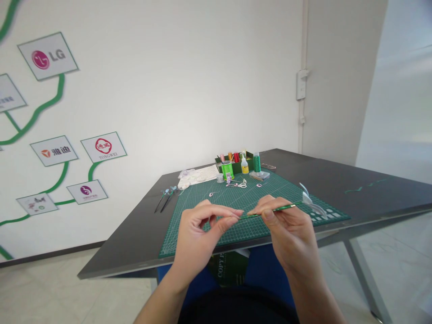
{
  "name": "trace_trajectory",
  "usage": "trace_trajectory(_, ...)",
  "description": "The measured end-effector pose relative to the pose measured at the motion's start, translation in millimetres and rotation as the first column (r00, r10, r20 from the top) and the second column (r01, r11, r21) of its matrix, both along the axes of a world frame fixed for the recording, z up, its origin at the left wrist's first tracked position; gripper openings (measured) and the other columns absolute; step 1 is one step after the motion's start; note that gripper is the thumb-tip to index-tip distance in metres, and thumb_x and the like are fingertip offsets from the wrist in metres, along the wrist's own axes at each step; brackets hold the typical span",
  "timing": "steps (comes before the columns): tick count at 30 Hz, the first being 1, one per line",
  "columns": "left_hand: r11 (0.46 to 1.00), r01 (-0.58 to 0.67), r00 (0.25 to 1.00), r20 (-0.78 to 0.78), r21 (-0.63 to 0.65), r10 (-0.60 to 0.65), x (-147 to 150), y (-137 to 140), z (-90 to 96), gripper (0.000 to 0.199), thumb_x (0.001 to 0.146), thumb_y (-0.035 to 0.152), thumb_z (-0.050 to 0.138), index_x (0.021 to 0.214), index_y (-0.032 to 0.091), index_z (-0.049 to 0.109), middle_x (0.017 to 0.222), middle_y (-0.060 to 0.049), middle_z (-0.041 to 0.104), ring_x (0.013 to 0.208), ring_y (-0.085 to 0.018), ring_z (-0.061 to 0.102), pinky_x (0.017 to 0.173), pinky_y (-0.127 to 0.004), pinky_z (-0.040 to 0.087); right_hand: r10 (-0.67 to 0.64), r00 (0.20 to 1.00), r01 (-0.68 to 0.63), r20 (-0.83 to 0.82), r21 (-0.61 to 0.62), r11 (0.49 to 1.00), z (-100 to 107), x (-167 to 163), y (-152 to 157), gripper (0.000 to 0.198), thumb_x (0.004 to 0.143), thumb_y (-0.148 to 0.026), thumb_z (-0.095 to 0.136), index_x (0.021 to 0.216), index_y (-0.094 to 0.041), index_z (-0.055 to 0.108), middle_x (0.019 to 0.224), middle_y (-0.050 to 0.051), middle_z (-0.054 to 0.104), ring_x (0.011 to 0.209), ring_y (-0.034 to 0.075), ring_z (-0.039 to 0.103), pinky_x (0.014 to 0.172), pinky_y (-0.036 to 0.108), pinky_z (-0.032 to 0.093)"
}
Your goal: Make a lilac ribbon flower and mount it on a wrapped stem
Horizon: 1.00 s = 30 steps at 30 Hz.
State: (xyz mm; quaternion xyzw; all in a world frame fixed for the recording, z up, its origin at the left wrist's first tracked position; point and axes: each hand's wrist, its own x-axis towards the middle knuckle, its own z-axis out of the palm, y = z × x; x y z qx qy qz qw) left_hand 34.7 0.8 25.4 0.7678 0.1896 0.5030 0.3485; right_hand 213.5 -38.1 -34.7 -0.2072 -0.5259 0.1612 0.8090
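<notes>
My right hand (286,225) is closed around a thin green stick (285,207), held nearly level above the mat's front part. Pale, ribbon-like strips (313,206) show at the stick's right end; whether they are joined to it I cannot tell. Thumb and fingertips pressed together, my left hand (205,229) is beside the stick's left end. Whatever is pinched there is too fine to make out. Both hands are over a green cutting mat (202,198) on a dark table (135,234).
Beyond the hands stand a green can (227,170), a glue bottle (245,165), a green spool (257,162) and a box of thread spools (249,161). Scissors (242,184) lie on the mat. Pliers (168,198) and white material (195,177) lie left. A wall rises behind.
</notes>
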Motion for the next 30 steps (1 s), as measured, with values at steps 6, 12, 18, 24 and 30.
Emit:
trace_trajectory(6,0.997,0.012,1.000,-0.002,0.072,-0.012,5.9,2.2,-4.2,0.011,0.094,0.022,0.082,0.084,0.024,0.086,0.090,-0.003,0.088,0.085,-0.021,0.077,0.080,-0.031,0.053,0.014,1.000,-0.014,0.009,0.009,1.000,-1.9,1.8,1.4,0.014,0.104,-0.024,0.073,0.095,-0.027,0.083,0.085,0.001,0.074,0.085,0.018,0.065,0.078,0.030,0.054)
trace_trajectory(12,0.994,0.082,0.996,0.024,-0.078,-0.081,11.4,3.7,-9.8,0.013,0.095,0.026,0.081,0.084,0.019,0.083,0.084,-0.004,0.084,0.082,-0.018,0.077,0.080,-0.027,0.058,0.021,1.000,-0.021,-0.009,0.014,1.000,0.0,0.3,1.9,0.014,0.105,-0.025,0.073,0.094,-0.027,0.083,0.084,0.000,0.074,0.085,0.017,0.063,0.078,0.027,0.054)
trace_trajectory(18,0.875,0.331,0.937,0.230,-0.354,-0.262,16.4,8.2,-17.6,0.032,0.082,0.037,0.095,0.084,0.017,0.070,0.083,-0.002,0.082,0.078,-0.017,0.081,0.079,-0.025,0.062,0.017,1.000,-0.017,-0.015,0.010,1.000,0.8,-0.7,1.3,0.015,0.105,-0.028,0.073,0.094,-0.027,0.083,0.085,0.000,0.075,0.085,0.017,0.064,0.077,0.028,0.053)
trace_trajectory(24,0.734,0.463,0.882,0.344,-0.497,-0.324,22.0,6.3,-27.3,0.045,0.073,0.028,0.102,0.093,0.019,0.062,0.074,0.000,0.081,0.071,-0.014,0.079,0.073,-0.021,0.060,-0.035,0.999,0.036,-0.039,0.025,0.999,1.1,-2.3,1.7,0.016,0.106,-0.028,0.073,0.093,-0.027,0.082,0.084,0.000,0.077,0.084,0.017,0.065,0.078,0.029,0.052)
trace_trajectory(30,0.640,0.491,0.871,0.339,-0.591,-0.355,24.1,2.4,-34.9,0.038,0.069,0.037,0.104,0.082,0.012,0.080,0.065,-0.002,0.077,0.058,-0.010,0.071,0.065,-0.018,0.056,-0.054,0.998,0.056,-0.043,0.037,0.998,2.1,-1.9,0.8,0.017,0.105,-0.027,0.073,0.092,-0.025,0.082,0.082,0.000,0.075,0.083,0.016,0.065,0.076,0.028,0.051)
